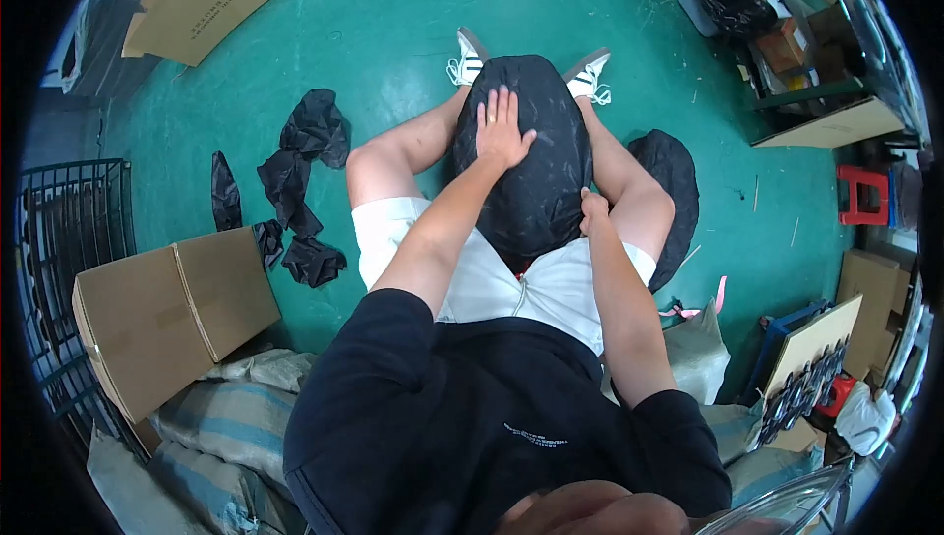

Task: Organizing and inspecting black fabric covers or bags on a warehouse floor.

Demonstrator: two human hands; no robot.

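Observation:
Between my legs stands a large, rounded bundle in black fabric [531, 181], with wrinkles and pale smudges on its surface. My left hand [504, 130] lies on its upper part, palm down, fingers stretched out and thumb apart. At the bundle's right side, near my right thigh, my right hand [594, 212] is closed, its fingers curled at the edge of the black fabric. Exactly what those fingers pinch is partly hidden. A second dark, rounded bundle [674, 201] lies on the floor just beyond my right leg.
Crumpled black fabric pieces [285, 181] lie on the green floor to the left. A cardboard box [177, 309] rests by woven sacks [231, 422] and a black metal rack [74, 230]. On the right are a red stool [861, 194], a pink strip [721, 294] and shelving.

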